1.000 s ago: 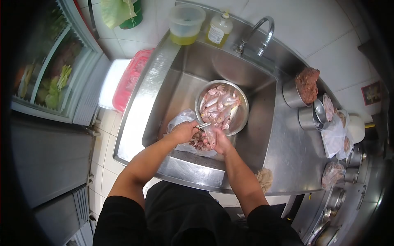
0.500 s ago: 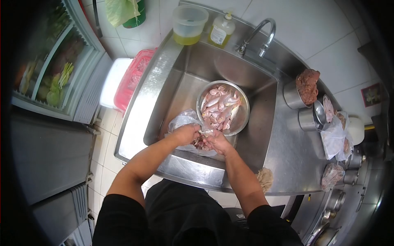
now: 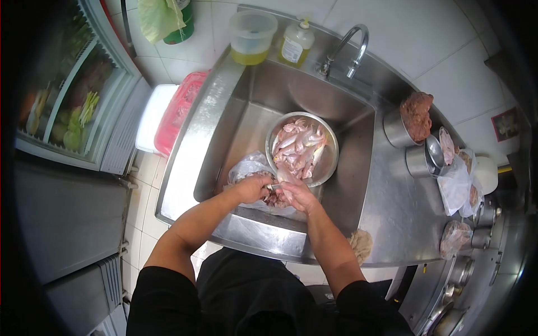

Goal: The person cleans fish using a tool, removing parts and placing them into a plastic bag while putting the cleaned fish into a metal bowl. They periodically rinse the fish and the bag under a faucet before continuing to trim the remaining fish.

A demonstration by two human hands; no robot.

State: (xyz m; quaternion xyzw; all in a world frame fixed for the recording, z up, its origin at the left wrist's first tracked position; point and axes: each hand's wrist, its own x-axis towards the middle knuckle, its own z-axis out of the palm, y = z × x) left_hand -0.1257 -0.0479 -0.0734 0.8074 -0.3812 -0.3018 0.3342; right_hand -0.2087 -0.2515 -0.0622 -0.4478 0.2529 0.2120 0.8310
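Note:
My right hand (image 3: 296, 196) is closed round a pinkish fish (image 3: 286, 175) at the near edge of the steel bowl. Close beside it, my left hand (image 3: 255, 188) has its fingers pressed together at the fish's end, around something small I cannot make out. Both hands are over a clear plastic bag (image 3: 249, 164) that holds dark reddish scraps (image 3: 277, 199). The round steel bowl (image 3: 335, 157), full of several small pink and silver fish (image 3: 301, 144), rests in the sink (image 3: 350, 126).
A faucet (image 3: 358, 53), a soap bottle (image 3: 295, 43) and a plastic tub (image 3: 252, 36) line the sink's back edge. Metal pots (image 3: 396, 130), bagged meat (image 3: 455, 238) and a tan cloth (image 3: 361, 245) are on the right counter. A pink-lidded container (image 3: 180, 112) stands left.
The fish in my right hand has turned and shows more of its body over the bowl's near rim. My left hand has shifted slightly. The whole view has moved a little.

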